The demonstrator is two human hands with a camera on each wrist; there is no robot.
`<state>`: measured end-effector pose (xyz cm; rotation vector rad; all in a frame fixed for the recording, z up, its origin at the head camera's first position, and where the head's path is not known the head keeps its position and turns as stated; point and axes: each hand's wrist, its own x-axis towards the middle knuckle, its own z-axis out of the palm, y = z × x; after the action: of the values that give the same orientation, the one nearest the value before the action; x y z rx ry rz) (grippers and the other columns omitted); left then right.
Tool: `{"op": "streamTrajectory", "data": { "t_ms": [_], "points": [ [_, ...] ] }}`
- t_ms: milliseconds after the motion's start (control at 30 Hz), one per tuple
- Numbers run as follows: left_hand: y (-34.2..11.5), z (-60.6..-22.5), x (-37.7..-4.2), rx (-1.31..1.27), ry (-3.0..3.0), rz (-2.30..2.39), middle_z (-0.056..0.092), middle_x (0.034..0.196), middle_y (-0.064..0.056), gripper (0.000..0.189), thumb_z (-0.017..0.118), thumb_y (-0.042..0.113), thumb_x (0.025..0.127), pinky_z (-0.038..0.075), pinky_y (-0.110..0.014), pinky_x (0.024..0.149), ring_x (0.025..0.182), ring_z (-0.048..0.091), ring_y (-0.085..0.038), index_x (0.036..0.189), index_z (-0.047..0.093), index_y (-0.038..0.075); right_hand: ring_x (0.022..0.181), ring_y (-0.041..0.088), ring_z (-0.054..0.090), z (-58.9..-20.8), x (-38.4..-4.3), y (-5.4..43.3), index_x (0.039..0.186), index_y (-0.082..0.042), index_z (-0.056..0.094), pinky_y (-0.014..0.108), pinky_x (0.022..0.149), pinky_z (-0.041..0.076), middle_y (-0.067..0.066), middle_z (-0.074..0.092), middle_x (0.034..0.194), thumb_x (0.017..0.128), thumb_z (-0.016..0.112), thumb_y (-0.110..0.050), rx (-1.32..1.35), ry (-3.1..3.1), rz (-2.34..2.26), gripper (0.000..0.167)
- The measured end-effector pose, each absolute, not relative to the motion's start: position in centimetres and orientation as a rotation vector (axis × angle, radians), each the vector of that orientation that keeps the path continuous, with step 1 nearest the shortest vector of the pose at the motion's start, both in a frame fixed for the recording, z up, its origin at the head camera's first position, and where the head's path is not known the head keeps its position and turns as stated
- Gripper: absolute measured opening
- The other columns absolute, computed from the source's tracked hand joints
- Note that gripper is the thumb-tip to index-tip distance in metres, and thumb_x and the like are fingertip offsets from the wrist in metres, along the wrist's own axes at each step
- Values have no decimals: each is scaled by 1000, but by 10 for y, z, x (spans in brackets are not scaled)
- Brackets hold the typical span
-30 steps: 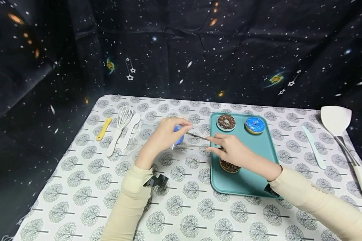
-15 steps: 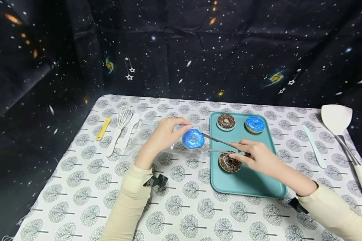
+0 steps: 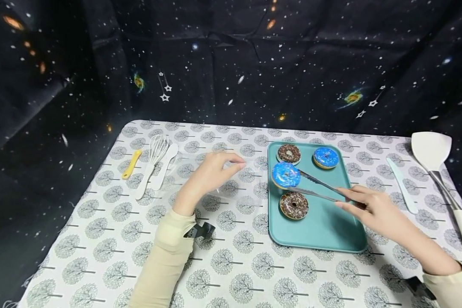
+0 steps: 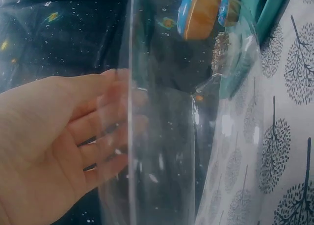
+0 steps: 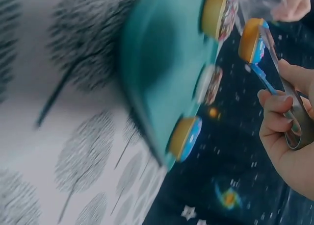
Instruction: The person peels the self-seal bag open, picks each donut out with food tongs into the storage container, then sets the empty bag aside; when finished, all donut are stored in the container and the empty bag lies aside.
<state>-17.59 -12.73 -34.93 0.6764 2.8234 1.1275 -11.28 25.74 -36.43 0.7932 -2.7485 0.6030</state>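
Note:
My right hand grips a pair of metal tongs, whose tips clamp a blue-iced donut. That donut hangs tilted over the left part of the teal tray, its tan side visible in the right wrist view. On the tray lie a near chocolate donut, a far chocolate donut partly covered by the held one, and another blue donut. Left of the tray, my left hand pinches the edge of a clear plastic bag, fingers showing through the film.
To the left lie a yellow-handled tool, a white whisk and a white spatula. A pale blue knife and a long white turner lie right of the tray. A dark star-print cloth hangs behind the table.
The tongs and blue donut have moved right, from inside the bag beside my left hand to above the tray. My left hand has stayed in place with the bag.

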Motion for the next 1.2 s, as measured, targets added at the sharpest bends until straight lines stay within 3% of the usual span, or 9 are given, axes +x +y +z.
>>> {"op": "streamTrajectory", "data": {
  "t_ms": [67, 300, 400, 533, 600, 700, 900, 1000, 1200],
  "points": [
    [-127, -351, -176, 687, 2805, 1086, 64, 119, -1, 29, 53, 32, 95, 40, -37, 103, 115, 56, -18, 115, 65, 15, 55, -3, 41, -365, -108, 269, 120, -10, 64, 21, 51, 41, 5, 67, 102, 80, 74, -19, 764, -2767, 594, 42],
    [-123, -354, -177, 712, 2781, 1020, 64, 118, -3, 30, 54, 30, 95, 42, -34, 101, 113, 58, -18, 116, 64, 12, 55, -4, 40, -372, -92, 310, 117, -13, 66, 17, 48, 35, -4, 64, 94, 77, 75, -15, 724, -2790, 568, 41],
    [-121, -355, -178, 706, 2778, 996, 64, 119, -3, 30, 54, 31, 95, 42, -35, 101, 113, 57, -18, 117, 64, 13, 54, -4, 40, -375, -85, 324, 117, -13, 67, 14, 49, 33, -1, 64, 93, 77, 76, -15, 733, -2804, 541, 41],
    [-119, -357, -177, 695, 2776, 979, 64, 118, -2, 30, 53, 31, 95, 43, -35, 101, 113, 57, -18, 116, 64, 12, 66, 3, 51, -378, -78, 339, 116, -12, 67, 17, 53, 35, 7, 67, 101, 78, 76, -20, 678, -2864, 482, 40],
    [-118, -359, -177, 700, 2779, 978, 65, 117, -3, 30, 53, 30, 96, 43, -34, 100, 112, 58, -18, 116, 64, 11, 68, 3, 49, -379, -75, 345, 115, -13, 68, 19, 53, 34, -1, 66, 96, 78, 75, -22, 649, -2884, 445, 38],
    [-116, -361, -177, 709, 2782, 982, 66, 116, -3, 30, 53, 29, 95, 43, -34, 100, 111, 59, -18, 115, 65, 10, 71, 7, 52, -380, -71, 353, 113, -16, 69, 17, 54, 33, -1, 67, 94, 77, 77, -23, 620, -2876, 430, 38],
    [-117, -362, -177, 710, 2791, 964, 66, 115, -2, 30, 54, 30, 95, 44, -33, 99, 111, 59, -17, 114, 65, 11, 67, 1, 47, -386, -69, 365, 110, -17, 71, 14, 55, 31, 10, 68, 101, 73, 79, -24, 600, -2866, 418, 39],
    [-118, -362, -178, 713, 2794, 956, 66, 115, -2, 30, 53, 30, 95, 44, -33, 99, 111, 59, -18, 115, 65, 11, 61, -3, 37, -388, -68, 369, 111, -17, 70, 19, 51, 30, 8, 66, 99, 75, 78, -28, 588, -2906, 385, 39],
    [-118, -362, -178, 725, 2799, 947, 66, 115, -2, 29, 53, 30, 95, 44, -33, 99, 111, 59, -17, 113, 66, 12, 59, -4, 37, -393, -69, 377, 112, -21, 69, 18, 50, 30, -3, 63, 92, 69, 82, -25, 620, -2891, 415, 44]
  ]
}}
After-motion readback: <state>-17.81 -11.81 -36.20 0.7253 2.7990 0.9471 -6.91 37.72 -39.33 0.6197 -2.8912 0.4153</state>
